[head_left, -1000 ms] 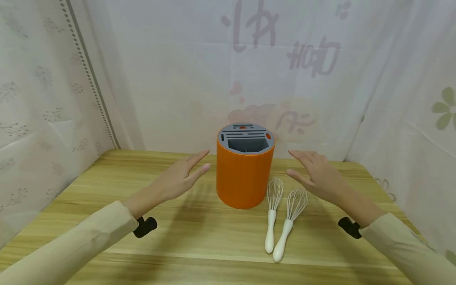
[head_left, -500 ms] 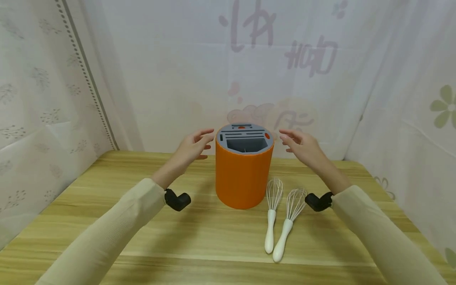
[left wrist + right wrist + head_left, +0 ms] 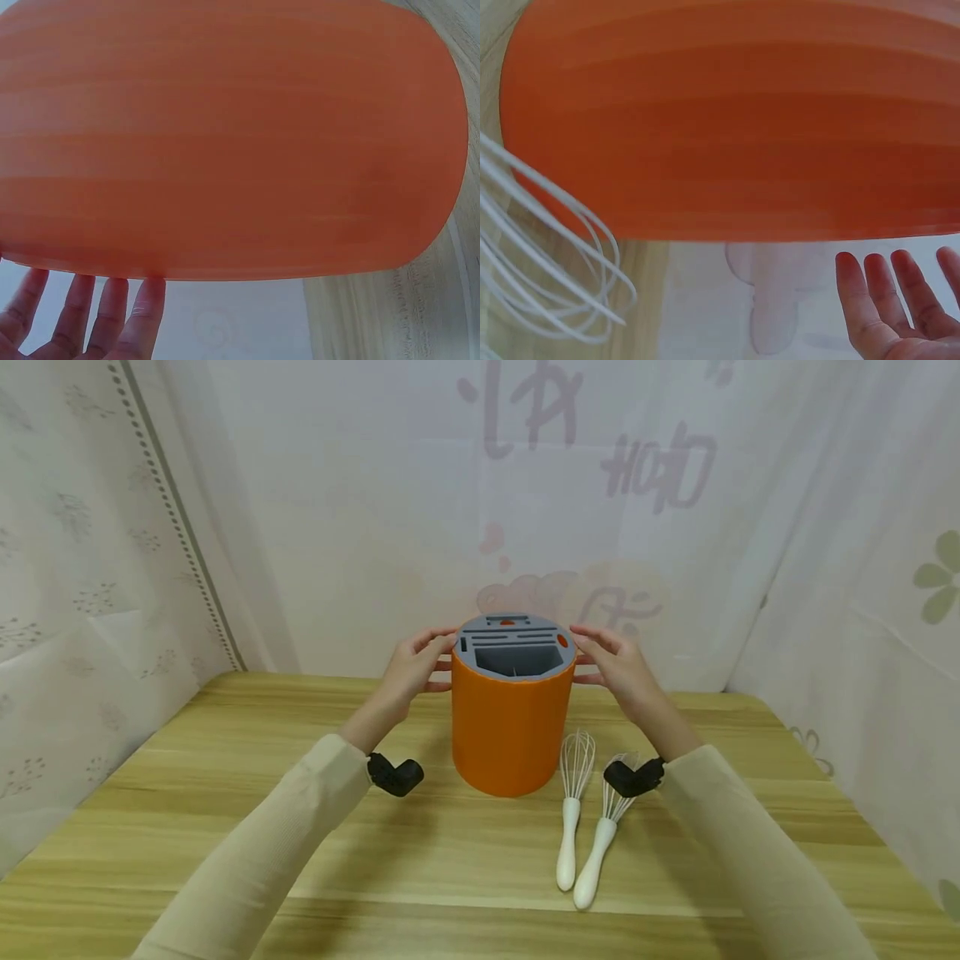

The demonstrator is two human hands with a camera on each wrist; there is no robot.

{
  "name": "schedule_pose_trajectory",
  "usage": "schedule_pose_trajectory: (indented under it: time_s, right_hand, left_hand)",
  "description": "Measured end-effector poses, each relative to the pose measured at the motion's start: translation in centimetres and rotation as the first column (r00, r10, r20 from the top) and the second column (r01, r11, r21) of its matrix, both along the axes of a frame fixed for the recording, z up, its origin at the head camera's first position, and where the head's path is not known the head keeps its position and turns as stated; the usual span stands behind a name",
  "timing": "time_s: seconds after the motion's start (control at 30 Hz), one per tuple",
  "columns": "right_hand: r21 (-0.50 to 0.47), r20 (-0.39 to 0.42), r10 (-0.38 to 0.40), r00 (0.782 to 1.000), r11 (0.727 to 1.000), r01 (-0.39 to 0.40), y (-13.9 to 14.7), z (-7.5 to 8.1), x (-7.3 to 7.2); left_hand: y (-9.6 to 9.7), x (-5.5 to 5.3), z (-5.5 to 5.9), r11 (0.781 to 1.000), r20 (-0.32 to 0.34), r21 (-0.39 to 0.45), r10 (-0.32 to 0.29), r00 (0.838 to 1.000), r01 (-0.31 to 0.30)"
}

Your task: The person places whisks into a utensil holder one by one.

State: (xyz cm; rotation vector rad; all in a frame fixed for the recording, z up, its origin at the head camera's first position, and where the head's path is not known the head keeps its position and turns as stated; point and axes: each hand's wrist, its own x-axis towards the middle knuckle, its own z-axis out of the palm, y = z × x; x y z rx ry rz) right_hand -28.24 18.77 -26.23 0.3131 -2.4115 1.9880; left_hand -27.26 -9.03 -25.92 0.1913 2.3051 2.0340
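An orange cylindrical utensil holder (image 3: 510, 735) with a grey slotted top (image 3: 517, 639) stands upright on the table. My left hand (image 3: 412, 672) is at its upper left side; in the left wrist view the fingertips (image 3: 142, 315) meet the holder's far edge. On the opposite side, my right hand (image 3: 618, 672) is close to the rim, and the right wrist view shows its extended fingers (image 3: 860, 300) slightly apart from the orange wall. Two whisks with white handles lie right of the holder: one whisk (image 3: 567, 843) nearer it, the other whisk (image 3: 595, 864) partly hidden behind the right wrist camera.
The wooden table (image 3: 247, 752) ends against a pale printed cloth (image 3: 337, 527) hanging behind and at both sides. White whisk wires (image 3: 555, 277) show close beside the holder in the right wrist view. Black cameras (image 3: 395, 775) are strapped to both wrists.
Both hands have moved up and inward from well apart on either side to the holder's upper sides. The holder and whisks have stayed in place.
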Motion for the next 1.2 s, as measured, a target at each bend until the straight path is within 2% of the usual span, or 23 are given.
schedule_pose_trajectory:
  time_s: [0.2, 0.63, 0.93, 1.2]
  right_hand:
    - [-0.09, 0.01, -0.012, 1.0, 0.996, 0.012, -0.5, -0.8, -0.1]
    - [-0.032, 0.001, -0.119, 0.993, 0.992, 0.119, -1.0, -1.1, 0.1]
    - [-0.047, 0.003, -0.151, 0.989, 0.987, 0.151, -1.2, -1.2, 0.6]
    - [-0.027, 0.006, -0.147, 0.989, 0.989, 0.147, -1.4, -1.3, 1.0]
  left_hand:
    - [0.0, -0.1, -0.3, 1.0, -0.009, 0.023, 0.01, 1.0, -0.01]
    - [1.3, 0.1, -1.3, 0.991, -0.078, 0.083, 0.112, 0.991, -0.106]
    - [1.5, 0.1, -1.5, 0.99, -0.086, 0.089, 0.121, 0.989, -0.114]
    - [1.2, 0.4, -1.5, 0.99, -0.061, 0.082, 0.124, 0.99, -0.119]
